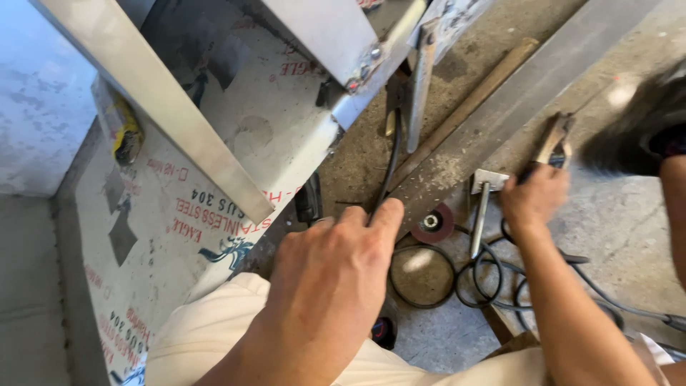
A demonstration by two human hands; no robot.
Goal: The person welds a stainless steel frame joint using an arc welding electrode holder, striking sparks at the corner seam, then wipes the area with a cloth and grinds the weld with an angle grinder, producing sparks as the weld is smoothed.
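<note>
Right hand (532, 196) closed on clamp handle (554, 143), left hand (332, 275) loose, empty

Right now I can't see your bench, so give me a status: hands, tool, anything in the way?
Left hand open, fingertips at the black cable. Right hand closed on the clamp handle. Grinding disc and coiled cables on the floor between them.

My left hand (332, 268) is in the foreground, back of the hand up, fingers loosely curled, index finger (386, 214) extended forward. My right hand (532, 196) is further out, closed in a fist-like grip, knuckles up. Right forearm runs bare from the lower right corner; both wrists straight.
</note>
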